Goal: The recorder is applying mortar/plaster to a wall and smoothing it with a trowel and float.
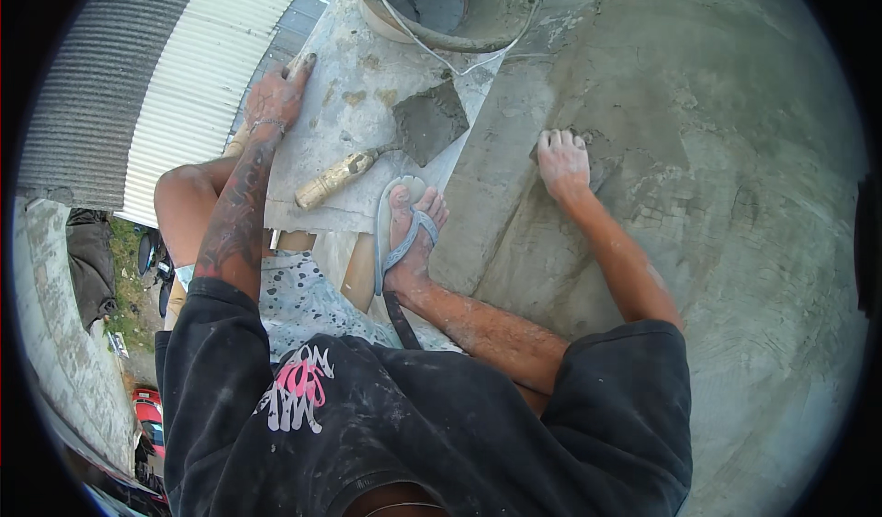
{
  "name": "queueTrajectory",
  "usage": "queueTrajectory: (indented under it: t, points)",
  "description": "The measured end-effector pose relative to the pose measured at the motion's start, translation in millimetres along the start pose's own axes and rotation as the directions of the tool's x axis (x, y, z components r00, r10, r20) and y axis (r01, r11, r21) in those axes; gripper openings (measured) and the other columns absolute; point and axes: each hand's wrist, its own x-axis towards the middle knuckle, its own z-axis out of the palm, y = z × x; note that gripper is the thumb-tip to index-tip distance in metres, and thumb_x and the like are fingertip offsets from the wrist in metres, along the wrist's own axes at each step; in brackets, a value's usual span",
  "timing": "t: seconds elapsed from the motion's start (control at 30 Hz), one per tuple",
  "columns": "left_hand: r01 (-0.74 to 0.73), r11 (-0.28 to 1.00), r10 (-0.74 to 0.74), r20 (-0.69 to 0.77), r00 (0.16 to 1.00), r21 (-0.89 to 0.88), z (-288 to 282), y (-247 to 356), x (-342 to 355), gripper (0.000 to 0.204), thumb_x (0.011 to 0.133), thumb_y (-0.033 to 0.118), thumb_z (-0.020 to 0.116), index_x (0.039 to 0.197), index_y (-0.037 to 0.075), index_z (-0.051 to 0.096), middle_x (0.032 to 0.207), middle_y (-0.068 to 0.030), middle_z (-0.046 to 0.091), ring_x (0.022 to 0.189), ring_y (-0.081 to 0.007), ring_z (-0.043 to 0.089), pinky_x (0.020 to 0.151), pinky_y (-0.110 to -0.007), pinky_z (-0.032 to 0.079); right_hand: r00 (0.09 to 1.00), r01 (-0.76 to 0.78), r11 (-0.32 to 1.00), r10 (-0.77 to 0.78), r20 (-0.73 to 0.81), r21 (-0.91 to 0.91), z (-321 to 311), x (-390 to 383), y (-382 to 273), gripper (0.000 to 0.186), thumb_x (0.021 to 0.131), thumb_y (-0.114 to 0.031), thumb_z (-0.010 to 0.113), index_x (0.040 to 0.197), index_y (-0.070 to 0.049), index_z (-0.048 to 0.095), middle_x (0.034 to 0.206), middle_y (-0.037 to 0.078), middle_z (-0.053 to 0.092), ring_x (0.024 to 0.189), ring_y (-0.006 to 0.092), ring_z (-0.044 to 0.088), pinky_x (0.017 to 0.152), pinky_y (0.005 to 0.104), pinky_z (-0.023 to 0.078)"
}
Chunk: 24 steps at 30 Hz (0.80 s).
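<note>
My left hand [276, 95] is at the far left edge of a pale, cement-spotted board [317, 154]. Its thumb lies on top while the other fingers curl over the edge, partly hidden. On the board rests a trowel [432, 124], its blade coated in grey mortar and its worn wooden handle [335, 180] toward me. My right hand [563, 161] is closed and pressed against the grey cement surface [643, 104]. A dark, mortar-coloured piece shows around its fingers; its kind cannot be made out.
A mortar-smeared bucket [450, 35] with a wire handle stands at the board's far end. My sandalled foot [409, 232] is beside the board's near right corner. Corrugated roofing [193, 85] lies beyond the left edge. Far below at lower left are a red car [149, 416] and the ground.
</note>
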Motion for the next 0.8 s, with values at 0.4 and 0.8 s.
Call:
queueTrajectory:
  t: [0.4,0.8]
  points:
    - [-0.004,1.0,0.004,0.042,0.999,-0.012,0,-2,4,0.069,0.08,0.066,0.042,0.106,0.005,0.06,0.102,-0.023,0.061,0.1,-0.0371,0.057,0.084,-0.044,0.044,0.902,-0.409,0.909,0.391,0.181,0.076,-3,26,36,0.02,0.082,-0.016,0.047,0.094,-0.007,0.061,0.095,0.011,0.064,0.094,0.0254,0.059,0.076,0.0384,0.046]
    - [0.004,1.0,-0.004,0.04,0.999,-0.001,-3,-1,-2,0.067,0.081,0.065,0.041,0.108,0.007,0.06,0.103,-0.0221,0.061,0.101,-0.0361,0.057,0.084,-0.044,0.044,0.949,-0.314,0.945,0.31,0.055,0.093,9,27,37,0.018,0.08,-0.017,0.051,0.091,-0.008,0.062,0.093,0.009,0.064,0.091,0.0244,0.059,0.074,0.0371,0.046]
